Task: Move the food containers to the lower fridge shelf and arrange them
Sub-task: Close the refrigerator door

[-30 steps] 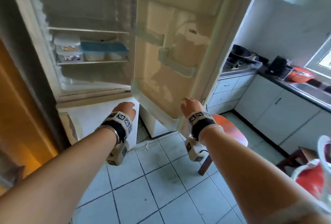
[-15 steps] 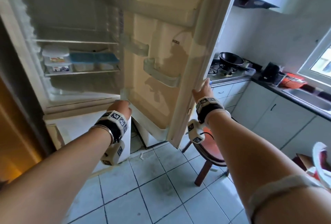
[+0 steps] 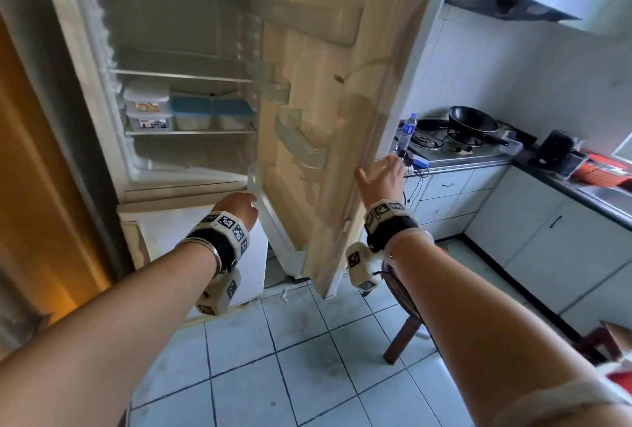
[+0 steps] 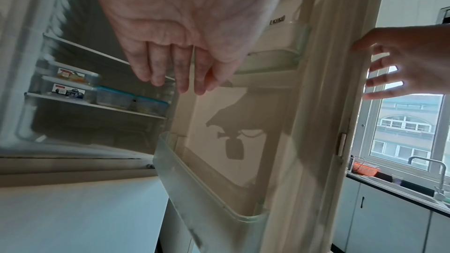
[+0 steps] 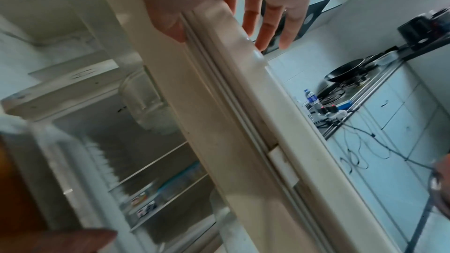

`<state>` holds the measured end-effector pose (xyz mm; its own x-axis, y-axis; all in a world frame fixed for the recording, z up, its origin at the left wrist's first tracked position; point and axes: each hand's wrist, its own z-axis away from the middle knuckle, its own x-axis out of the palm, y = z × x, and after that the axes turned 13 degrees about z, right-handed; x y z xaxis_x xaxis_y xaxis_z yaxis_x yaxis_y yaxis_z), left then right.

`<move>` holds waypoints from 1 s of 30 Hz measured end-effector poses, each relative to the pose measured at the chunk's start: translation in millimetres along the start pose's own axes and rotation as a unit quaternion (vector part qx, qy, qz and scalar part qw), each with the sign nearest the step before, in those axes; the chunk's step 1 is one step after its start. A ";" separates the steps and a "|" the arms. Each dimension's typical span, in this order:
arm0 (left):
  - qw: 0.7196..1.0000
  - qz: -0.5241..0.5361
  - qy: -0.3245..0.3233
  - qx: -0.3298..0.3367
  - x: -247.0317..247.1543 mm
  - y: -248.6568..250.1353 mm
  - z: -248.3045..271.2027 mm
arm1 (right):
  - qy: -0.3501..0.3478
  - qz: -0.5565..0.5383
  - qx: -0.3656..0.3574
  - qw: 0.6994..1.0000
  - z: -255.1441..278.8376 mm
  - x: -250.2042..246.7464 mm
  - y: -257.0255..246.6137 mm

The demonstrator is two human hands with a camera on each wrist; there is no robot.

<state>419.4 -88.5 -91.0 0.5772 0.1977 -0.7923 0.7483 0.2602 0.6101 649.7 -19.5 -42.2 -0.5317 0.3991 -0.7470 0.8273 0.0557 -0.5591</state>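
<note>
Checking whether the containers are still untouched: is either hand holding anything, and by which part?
Neither holds anything. The right hand rests open on the fridge door edge; the left hand is empty.

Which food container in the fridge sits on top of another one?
The clear white-lidded container, far left on the shelf, is stacked on a matching one. The two blue-lidded containers stand singly.

The open fridge door [image 3: 328,125] leaves the way clear to the containers [image 3: 191,112], with bare space below their shelf [image 3: 191,132].

fridge door [image 3: 328,160]: yellowed matt plastic; food containers [image 3: 191,112]: clear plastic; floor [image 3: 307,358]: glossy tile
</note>
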 end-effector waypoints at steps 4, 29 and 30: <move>1.000 0.005 0.006 -0.006 -14.3 -14.1 9.7 | -0.042 -0.017 -0.042 0.998 34.0 15.5 -34.1; 0.990 0.116 0.012 -0.080 -149.8 -153.3 -6.2 | -0.254 -0.070 -0.167 0.950 130.1 146.3 -282.5; 0.989 0.121 0.026 -0.081 -154.0 -155.2 -13.8 | -0.256 -0.059 -0.179 0.948 127.4 152.3 -288.1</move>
<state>209.9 -146.3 -63.8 0.7119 0.3197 -0.6253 0.5263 0.3465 0.7765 307.3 -91.3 -40.7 -0.5665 -0.1202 -0.8153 0.7166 0.4166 -0.5594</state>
